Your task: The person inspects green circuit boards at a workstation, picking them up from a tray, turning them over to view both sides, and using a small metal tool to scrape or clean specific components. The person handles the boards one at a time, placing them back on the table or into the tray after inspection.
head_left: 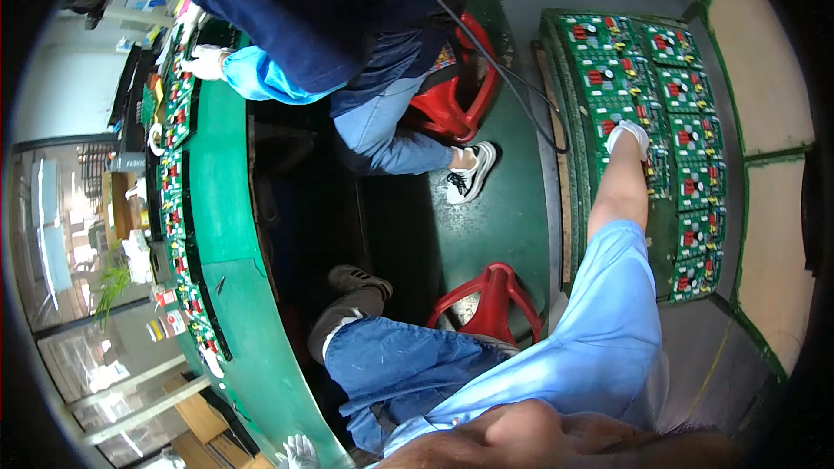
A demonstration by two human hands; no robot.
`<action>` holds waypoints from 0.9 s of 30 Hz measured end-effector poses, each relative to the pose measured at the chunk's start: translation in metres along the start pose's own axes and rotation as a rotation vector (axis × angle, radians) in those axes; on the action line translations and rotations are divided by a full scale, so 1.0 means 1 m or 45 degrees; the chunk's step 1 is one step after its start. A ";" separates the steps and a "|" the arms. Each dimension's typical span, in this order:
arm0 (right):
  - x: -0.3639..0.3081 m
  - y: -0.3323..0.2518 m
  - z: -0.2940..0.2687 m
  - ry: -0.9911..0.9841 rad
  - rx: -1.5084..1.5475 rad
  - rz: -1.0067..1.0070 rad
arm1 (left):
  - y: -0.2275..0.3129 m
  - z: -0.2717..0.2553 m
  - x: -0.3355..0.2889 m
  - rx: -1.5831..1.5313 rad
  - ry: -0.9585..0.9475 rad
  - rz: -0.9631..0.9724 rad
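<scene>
My right hand point(628, 135), in a white glove, reaches out to the right over rows of green circuit boards point(691, 135) with red, black and yellow parts. It touches or hovers just over a circuit board point(656, 175) in the left-hand rows; its fingertips are hidden, so I cannot tell whether it grips the board. My left hand point(301, 452), also gloved, rests near the bottom edge of the picture on the green bench point(228, 200). Its fingers are spread and hold nothing. A line of more circuit boards point(174, 208) runs along the bench's far side.
A co-worker in a dark blue top point(269, 9) sits on a red stool point(469, 87), a gloved hand point(205, 62) at the boards on the bench. Another red stool point(491, 300) stands near my legs. A dark cable point(486, 48) hangs between the co-worker and the board rack point(569, 122).
</scene>
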State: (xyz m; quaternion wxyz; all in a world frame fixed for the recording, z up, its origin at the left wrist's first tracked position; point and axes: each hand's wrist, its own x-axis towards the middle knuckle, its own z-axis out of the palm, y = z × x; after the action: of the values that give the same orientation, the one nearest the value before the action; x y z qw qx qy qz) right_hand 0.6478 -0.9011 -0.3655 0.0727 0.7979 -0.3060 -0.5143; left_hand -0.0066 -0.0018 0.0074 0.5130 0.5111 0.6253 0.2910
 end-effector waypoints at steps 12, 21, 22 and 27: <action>-0.050 0.043 0.087 0.759 1.771 0.525 | 0.000 -0.025 -0.008 -0.274 0.073 0.056; -0.263 0.065 0.202 0.891 2.329 -0.479 | -0.001 -0.006 0.020 0.054 -0.268 0.491; -0.294 0.068 0.208 0.989 2.089 -0.696 | 0.000 -0.006 0.021 -0.008 -0.273 0.473; -0.446 0.047 0.182 0.613 1.745 -1.193 | 0.002 -0.011 0.041 0.108 -0.085 0.322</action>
State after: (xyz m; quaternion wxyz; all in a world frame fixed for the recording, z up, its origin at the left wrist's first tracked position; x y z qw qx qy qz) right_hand 0.3440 -0.6517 -0.0833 -0.5811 0.7970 -0.1644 -0.0101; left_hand -0.0143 0.0384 -0.0019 0.4707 0.6166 0.5501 0.3094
